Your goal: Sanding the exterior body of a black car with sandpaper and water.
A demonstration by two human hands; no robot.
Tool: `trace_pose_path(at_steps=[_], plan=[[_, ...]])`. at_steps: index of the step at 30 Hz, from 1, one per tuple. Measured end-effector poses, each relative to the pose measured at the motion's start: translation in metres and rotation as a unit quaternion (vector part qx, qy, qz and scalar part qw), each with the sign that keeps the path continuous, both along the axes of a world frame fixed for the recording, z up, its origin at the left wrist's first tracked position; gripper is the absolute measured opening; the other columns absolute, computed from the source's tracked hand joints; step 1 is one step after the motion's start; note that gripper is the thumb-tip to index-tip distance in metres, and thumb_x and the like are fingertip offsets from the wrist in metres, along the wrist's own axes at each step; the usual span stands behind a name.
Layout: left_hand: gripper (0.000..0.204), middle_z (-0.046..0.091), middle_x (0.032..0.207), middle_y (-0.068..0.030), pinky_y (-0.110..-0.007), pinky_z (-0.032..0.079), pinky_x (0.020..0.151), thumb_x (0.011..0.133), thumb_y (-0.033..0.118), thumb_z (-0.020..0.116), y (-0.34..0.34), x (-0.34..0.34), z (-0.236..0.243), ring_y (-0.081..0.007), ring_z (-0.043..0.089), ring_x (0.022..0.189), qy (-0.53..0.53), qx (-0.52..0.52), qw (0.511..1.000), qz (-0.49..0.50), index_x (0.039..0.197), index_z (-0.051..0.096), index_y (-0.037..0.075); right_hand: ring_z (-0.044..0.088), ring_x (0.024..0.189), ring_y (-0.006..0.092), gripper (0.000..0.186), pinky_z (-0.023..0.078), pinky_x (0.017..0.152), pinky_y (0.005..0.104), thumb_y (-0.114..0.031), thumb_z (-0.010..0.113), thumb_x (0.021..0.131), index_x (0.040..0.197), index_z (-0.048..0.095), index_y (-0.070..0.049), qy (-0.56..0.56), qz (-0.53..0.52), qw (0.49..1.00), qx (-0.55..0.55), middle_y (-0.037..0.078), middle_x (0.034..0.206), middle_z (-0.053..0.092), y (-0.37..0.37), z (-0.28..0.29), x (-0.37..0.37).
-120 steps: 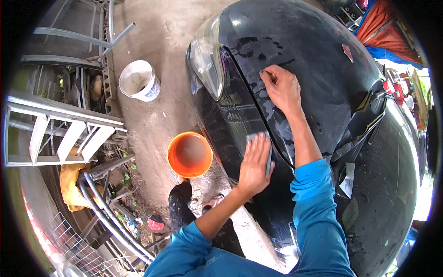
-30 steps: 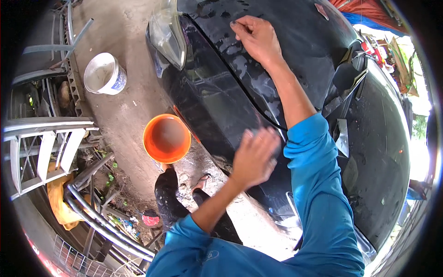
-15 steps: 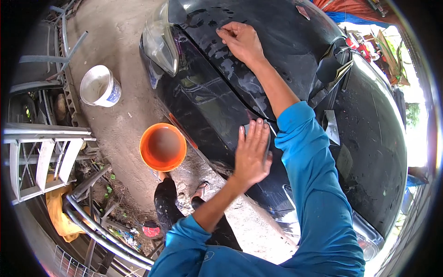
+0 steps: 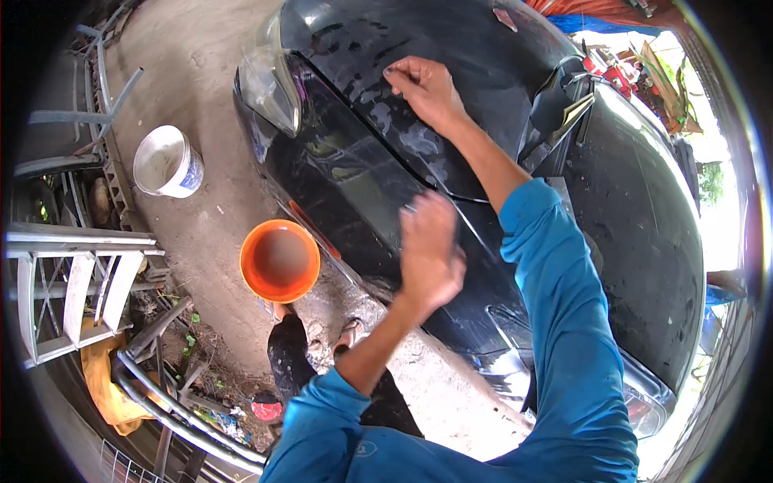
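My left hand (image 4: 428,245) is blurred over the black car's front side panel (image 4: 346,185), below the dark panel gap. A sliver of something at its fingertips is too unclear to name. My right hand (image 4: 423,92) is on the wet, mottled hood (image 4: 483,56) with thumb and fingers drawn together; whether they hold anything is too small to tell. The clear headlight (image 4: 272,92) is left of the hands. An orange bucket (image 4: 274,266) of murky water stands on the ground by my feet.
A white bucket (image 4: 167,161) stands on the dirt ground to the left. An aluminium ladder (image 4: 76,294), metal tubes (image 4: 185,410) and yellow cloth (image 4: 105,374) line the left side. Red and blue tarpaulin (image 4: 588,16) and assorted red items (image 4: 616,76) are at the upper right.
My left hand has lifted its flattened fingers from the grey pad's earlier position, moved slightly up, and blurred. The view has shifted, with the car appearing farther left than four seconds ago.
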State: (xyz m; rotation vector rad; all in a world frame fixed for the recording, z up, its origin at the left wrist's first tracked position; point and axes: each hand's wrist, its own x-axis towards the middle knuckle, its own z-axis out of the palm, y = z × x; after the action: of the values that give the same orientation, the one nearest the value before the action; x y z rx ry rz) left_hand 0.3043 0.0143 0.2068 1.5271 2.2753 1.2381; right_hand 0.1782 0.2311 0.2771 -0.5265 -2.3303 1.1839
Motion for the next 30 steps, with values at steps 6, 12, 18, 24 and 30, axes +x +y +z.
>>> trace_pose_path(at_steps=[6,12,18,24,30], plan=[[0.081,0.036,0.159,-0.0265,-0.061,0.014,0.123,0.077,0.018,0.061,-0.011,-0.046,-0.038,-0.0447,0.032,0.149,0.071,0.068,0.995,-0.029,0.152,0.038,-0.004,0.062,0.067,0.0081,0.026,0.048,0.062,0.0265,-0.024,0.071,0.096,0.100,0.074,0.002,-0.020,0.038,0.999,0.033,0.004,0.076,0.070,-0.029,0.038,0.029],[0.078,0.040,0.156,-0.0237,-0.067,0.016,0.120,0.081,0.027,0.064,-0.013,0.059,-0.032,-0.0437,0.035,0.146,0.018,0.150,0.975,-0.163,0.151,0.042,0.001,0.057,0.067,0.0060,0.021,0.046,0.059,0.0268,-0.020,0.073,0.095,0.097,0.073,0.001,0.000,0.038,0.999,-0.011,0.002,0.073,0.066,-0.037,0.051,0.074],[0.077,0.037,0.157,-0.0200,-0.064,0.019,0.120,0.079,0.021,0.063,-0.015,0.054,-0.003,-0.0427,0.029,0.148,-0.051,0.077,0.995,-0.039,0.151,0.042,0.001,0.056,0.071,0.0038,0.016,0.047,0.063,0.0253,-0.015,0.072,0.094,0.102,0.073,-0.001,-0.054,-0.037,0.998,0.018,0.001,0.077,0.067,-0.072,0.088,0.164],[0.072,0.040,0.156,-0.0210,-0.052,0.029,0.120,0.088,0.013,0.066,-0.082,0.079,-0.029,-0.0389,0.040,0.142,-0.049,0.097,0.921,-0.373,0.154,0.039,0.000,0.065,0.076,0.0109,0.021,0.052,0.067,0.0273,-0.004,0.073,0.089,0.110,0.071,-0.003,-0.034,-0.013,0.999,0.012,0.005,0.088,0.069,-0.141,0.049,0.217],[0.038,0.071,0.114,-0.0115,-0.033,0.051,0.100,0.095,0.007,0.063,-0.194,-0.009,-0.096,-0.0179,0.067,0.105,-0.701,-0.053,0.708,-0.070,0.131,0.063,-0.004,0.062,0.120,0.0285,0.047,0.054,0.092,0.0368,-0.009,0.078,0.085,0.129,0.062,-0.005,-0.031,-0.041,0.998,0.043,0.019,0.129,0.062,-0.252,-0.056,0.234]])
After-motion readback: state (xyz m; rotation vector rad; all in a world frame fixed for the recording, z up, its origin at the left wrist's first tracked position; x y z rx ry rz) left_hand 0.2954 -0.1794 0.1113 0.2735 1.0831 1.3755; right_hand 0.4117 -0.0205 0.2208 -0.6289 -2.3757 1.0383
